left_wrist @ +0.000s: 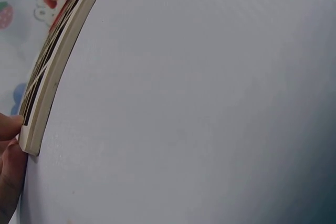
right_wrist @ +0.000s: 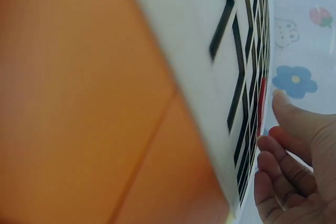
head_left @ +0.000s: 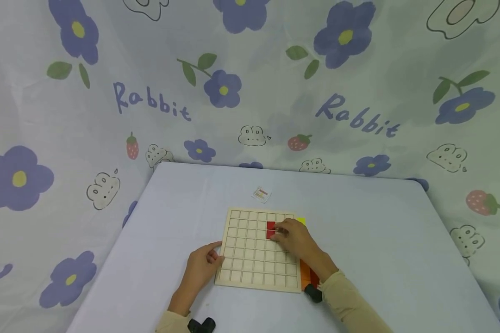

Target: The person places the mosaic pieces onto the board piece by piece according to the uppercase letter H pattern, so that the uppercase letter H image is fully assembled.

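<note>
Head view: see wooden grid board (head_left: 247,253) on the white tabletop (head_left: 375,236), well in from the far edge, slightly nearer the left edge than the right. Left hand (head_left: 202,266) gripping the board's left edge; from the left wrist camera, one fingertip at the top face of the frame, another digit lower against the side, a detail too small from above. Right hand (head_left: 298,239) over the board's right side, thumb and fingertips bent in at two red squares (head_left: 271,225). Cannot tell whether pinching or merely touching: from the right wrist, see curled fingers close by a red strip on the board, contact unclear.

Filling much of the right wrist view, only a narrow strip from above: orange pieces (head_left: 305,273), along the board's right edge by the near right corner. Beside them, a dark red piece (head_left: 314,278), close under the right sleeve (head_left: 352,300). At the far right corner, a yellow piece (head_left: 302,220). Stretch between yellow and orange blocked by hand and forearm.

Past the board's far edge, a small printed card (head_left: 261,194). Behind, flowered cloth (head_left: 150,134).

Board compartments: shallow square cells, mostly pale wood; red squares at neighbouring cells toward the far right corner. Cannot tell whether seated.
</note>
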Motion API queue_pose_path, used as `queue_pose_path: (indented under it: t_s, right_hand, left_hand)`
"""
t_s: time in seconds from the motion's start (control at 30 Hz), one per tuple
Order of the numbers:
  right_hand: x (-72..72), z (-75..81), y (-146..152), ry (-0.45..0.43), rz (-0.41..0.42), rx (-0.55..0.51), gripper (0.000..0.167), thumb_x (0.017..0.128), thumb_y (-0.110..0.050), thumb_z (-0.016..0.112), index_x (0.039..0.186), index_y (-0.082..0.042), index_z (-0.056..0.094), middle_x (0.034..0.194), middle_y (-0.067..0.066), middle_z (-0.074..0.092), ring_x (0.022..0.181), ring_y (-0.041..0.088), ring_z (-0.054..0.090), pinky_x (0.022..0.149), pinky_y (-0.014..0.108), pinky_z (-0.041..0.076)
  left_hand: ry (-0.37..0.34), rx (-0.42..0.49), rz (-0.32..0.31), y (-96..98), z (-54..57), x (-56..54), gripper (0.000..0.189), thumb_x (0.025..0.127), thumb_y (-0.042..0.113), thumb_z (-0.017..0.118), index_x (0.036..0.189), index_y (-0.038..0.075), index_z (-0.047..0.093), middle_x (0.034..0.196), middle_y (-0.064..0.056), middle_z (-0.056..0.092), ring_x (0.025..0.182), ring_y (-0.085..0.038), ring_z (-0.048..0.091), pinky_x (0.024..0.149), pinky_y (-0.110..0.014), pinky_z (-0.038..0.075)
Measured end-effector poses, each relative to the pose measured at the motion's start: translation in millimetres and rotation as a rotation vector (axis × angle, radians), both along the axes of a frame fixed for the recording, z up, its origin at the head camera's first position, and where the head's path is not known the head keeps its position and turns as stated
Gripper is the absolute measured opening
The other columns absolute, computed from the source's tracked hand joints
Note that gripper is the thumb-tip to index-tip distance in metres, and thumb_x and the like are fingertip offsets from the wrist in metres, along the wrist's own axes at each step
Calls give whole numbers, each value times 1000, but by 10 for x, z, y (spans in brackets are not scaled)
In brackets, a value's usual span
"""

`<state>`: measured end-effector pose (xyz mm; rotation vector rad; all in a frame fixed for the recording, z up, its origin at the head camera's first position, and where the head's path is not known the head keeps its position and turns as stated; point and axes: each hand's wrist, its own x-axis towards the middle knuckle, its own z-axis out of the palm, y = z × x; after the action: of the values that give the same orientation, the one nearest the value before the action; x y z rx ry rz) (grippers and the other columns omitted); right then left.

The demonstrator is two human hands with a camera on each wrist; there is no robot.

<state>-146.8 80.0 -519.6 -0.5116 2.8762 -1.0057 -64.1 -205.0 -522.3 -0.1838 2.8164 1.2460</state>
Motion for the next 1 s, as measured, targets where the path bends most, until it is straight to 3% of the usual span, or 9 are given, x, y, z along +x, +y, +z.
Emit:
queue_pose_path:
  t_s: [0.17, 0.5, 0.77, 1.0]
  right_hand:
    - [81, 57, 181, -9, -38, -50, 29, 87, -29, 79, 110, -12, 77, 98, -6, 71, 89, 11, 62, 83, 34, 55]
    - [325, 106, 649, -73, -142, 47, 23, 87, -28, 79, 107, -16, 78, 95, -7, 69, 89, 12, 59, 80, 31, 53]
    - [551, 65, 1026, -96, -102, 110, 27, 78, -30, 86, 102, -20, 78, 94, -12, 70, 88, 7, 58, 78, 25, 53]
    - [633, 76, 1113, -112, -32, 107, 30, 76, -27, 87, 103, -20, 77, 96, -13, 66, 88, 4, 57, 79, 23, 54]
  left_hand:
    - [6, 5, -3, 10, -7, 5, 41, 87, 7, 75, 126, 3, 69, 81, -1, 63, 68, -8, 52, 58, -19, 43]
    - [14, 4, -3, 36, -13, 8, 39, 86, 6, 75, 125, 2, 69, 80, -1, 62, 68, -7, 51, 59, -18, 43]
    - [15, -15, -1, 13, 15, -34, 39, 86, 6, 76, 125, 2, 69, 79, -1, 62, 68, -7, 52, 59, -18, 43]
    - [26, -20, -5, -6, 31, -43, 39, 86, 6, 76, 124, 2, 70, 79, -1, 62, 68, -7, 51, 59, -18, 43]
